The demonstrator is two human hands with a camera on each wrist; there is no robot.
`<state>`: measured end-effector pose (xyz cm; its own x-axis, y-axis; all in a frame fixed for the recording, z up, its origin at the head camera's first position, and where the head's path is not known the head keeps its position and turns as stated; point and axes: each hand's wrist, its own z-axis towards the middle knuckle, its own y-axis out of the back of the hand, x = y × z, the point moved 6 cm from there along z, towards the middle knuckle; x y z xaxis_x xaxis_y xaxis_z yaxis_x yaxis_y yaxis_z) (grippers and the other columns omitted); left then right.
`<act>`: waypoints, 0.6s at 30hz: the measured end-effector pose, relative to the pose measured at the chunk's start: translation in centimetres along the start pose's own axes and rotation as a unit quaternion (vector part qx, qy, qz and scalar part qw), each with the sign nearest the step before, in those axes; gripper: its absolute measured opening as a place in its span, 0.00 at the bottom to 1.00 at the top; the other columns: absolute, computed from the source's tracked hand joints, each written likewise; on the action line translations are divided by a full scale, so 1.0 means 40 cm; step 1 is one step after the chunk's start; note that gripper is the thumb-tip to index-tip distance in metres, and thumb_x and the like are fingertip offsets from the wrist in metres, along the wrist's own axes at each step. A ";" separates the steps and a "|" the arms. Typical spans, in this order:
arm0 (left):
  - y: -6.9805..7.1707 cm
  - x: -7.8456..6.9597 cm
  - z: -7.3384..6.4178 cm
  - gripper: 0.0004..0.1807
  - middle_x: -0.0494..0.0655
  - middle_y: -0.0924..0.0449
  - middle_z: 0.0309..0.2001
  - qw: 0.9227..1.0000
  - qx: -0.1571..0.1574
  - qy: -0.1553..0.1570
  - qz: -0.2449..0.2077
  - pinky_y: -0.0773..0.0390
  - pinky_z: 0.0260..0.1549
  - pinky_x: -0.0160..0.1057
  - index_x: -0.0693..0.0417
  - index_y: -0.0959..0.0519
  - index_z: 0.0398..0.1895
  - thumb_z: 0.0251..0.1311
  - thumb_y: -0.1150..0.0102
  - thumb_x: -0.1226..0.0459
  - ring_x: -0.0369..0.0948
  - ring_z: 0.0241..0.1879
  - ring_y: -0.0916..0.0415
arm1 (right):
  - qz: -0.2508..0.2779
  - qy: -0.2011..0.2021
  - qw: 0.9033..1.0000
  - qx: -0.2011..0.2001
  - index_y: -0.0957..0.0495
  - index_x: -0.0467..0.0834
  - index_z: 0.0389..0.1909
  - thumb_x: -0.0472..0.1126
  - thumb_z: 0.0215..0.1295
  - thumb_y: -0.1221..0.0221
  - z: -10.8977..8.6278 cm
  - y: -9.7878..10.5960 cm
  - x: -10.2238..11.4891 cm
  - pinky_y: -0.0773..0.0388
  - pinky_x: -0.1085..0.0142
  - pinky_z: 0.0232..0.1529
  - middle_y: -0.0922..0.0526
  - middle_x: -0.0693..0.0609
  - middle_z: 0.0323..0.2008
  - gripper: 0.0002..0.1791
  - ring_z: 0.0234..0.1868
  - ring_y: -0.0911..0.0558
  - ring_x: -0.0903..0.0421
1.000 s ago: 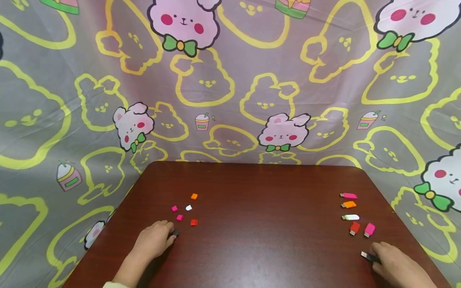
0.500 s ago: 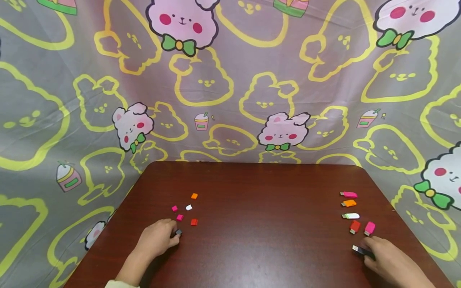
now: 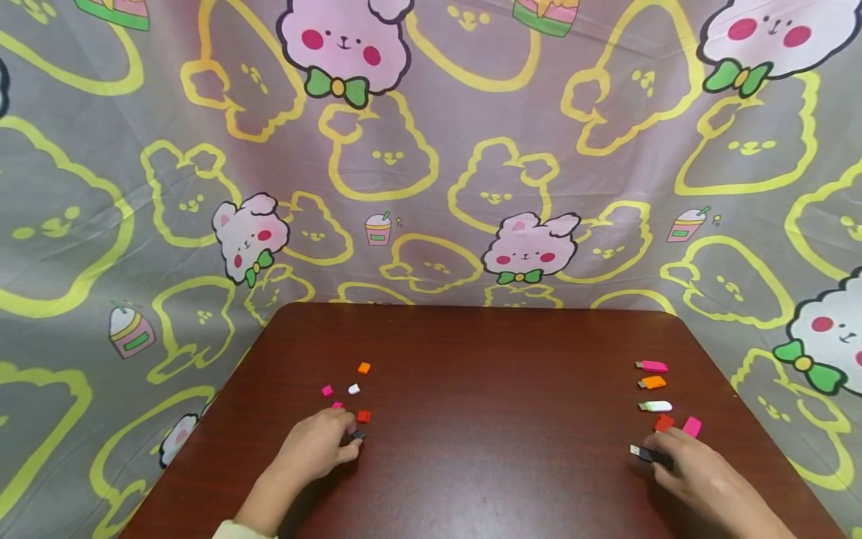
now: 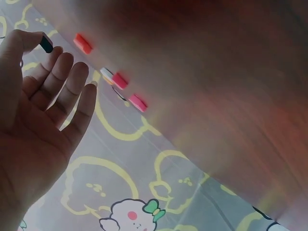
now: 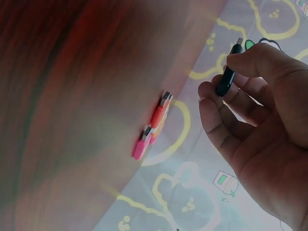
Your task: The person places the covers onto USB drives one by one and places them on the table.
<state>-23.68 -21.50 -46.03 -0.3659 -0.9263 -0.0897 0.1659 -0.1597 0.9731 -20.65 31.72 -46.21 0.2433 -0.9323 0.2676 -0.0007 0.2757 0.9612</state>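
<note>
At the left of the table, my left hand (image 3: pixel 315 449) pinches a small black cap (image 4: pixel 46 43) between thumb and index finger. Just beyond its fingers lie a red cap (image 3: pixel 364 416) and a pink cap (image 3: pixel 337 406), the pink one partly covered by the hand. My right hand (image 3: pixel 700 468) grips a black USB stick (image 5: pixel 228 77), whose metal plug sticks out toward the left in the head view. A red USB stick (image 3: pixel 664 424) and a pink USB stick (image 3: pixel 691 427) lie right behind that hand, partly hidden by it.
Farther back on the brown table (image 3: pixel 498 374) at left lie an orange cap (image 3: pixel 364 368), a white cap (image 3: pixel 354 389) and another pink cap (image 3: pixel 328 391). At right are a long pink stick (image 3: pixel 653 367), an orange stick (image 3: pixel 652 383) and a white-green stick (image 3: pixel 656 406). Patterned cloth (image 3: pixel 431 172) hangs around the table.
My left hand has moved right with the black cap. My right hand has come left and slightly away from me, carrying the black USB stick. The loose caps and sticks stay put.
</note>
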 end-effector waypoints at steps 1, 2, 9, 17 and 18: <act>-0.001 -0.005 0.002 0.12 0.33 0.28 0.26 1.000 -0.003 -0.007 0.000 0.29 0.23 0.36 0.44 0.23 0.26 0.50 0.27 0.54 0.33 0.25 0.32 | 0.004 -0.003 1.000 0.002 0.21 0.46 0.34 0.35 0.52 0.30 0.001 -0.001 0.002 0.28 0.65 0.31 0.28 0.59 0.28 0.11 0.29 0.30 0.64; -0.001 -0.010 0.004 0.12 0.33 0.28 0.26 1.000 -0.006 -0.014 0.000 0.29 0.23 0.36 0.44 0.23 0.26 0.50 0.27 0.54 0.33 0.25 0.32 | 0.005 -0.004 1.000 0.003 0.21 0.46 0.35 0.35 0.53 0.30 0.002 -0.003 0.004 0.27 0.65 0.32 0.27 0.59 0.29 0.11 0.30 0.30 0.63; -0.003 -0.040 0.012 0.11 0.33 0.28 0.26 0.998 -0.030 -0.056 0.000 0.29 0.21 0.37 0.45 0.23 0.25 0.50 0.29 0.55 0.33 0.23 0.31 | 0.005 -0.004 1.000 0.003 0.20 0.43 0.37 0.36 0.53 0.29 0.004 -0.009 0.012 0.24 0.64 0.33 0.25 0.58 0.30 0.12 0.31 0.28 0.62; -0.004 -0.078 0.029 0.12 0.32 0.31 0.25 0.995 -0.045 -0.088 -0.001 0.30 0.21 0.34 0.45 0.25 0.23 0.50 0.30 0.55 0.32 0.26 0.34 | 0.028 0.043 0.998 -0.026 0.20 0.47 0.33 0.32 0.52 0.30 0.009 -0.006 0.041 0.26 0.66 0.31 0.25 0.61 0.28 0.11 0.29 0.29 0.67; -0.004 -0.084 0.032 0.11 0.32 0.30 0.25 0.995 -0.047 -0.093 -0.005 0.30 0.21 0.34 0.45 0.24 0.23 0.50 0.30 0.55 0.32 0.26 0.34 | 0.026 0.054 0.998 -0.036 0.21 0.48 0.32 0.31 0.51 0.30 0.009 -0.006 0.047 0.26 0.67 0.31 0.25 0.62 0.28 0.12 0.29 0.30 0.68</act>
<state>-23.66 -17.94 -45.60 -0.5298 -0.8467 -0.0490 0.2434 -0.2071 0.9476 -20.53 29.81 -45.92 0.3476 -0.8866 0.3051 0.0529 0.3435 0.9377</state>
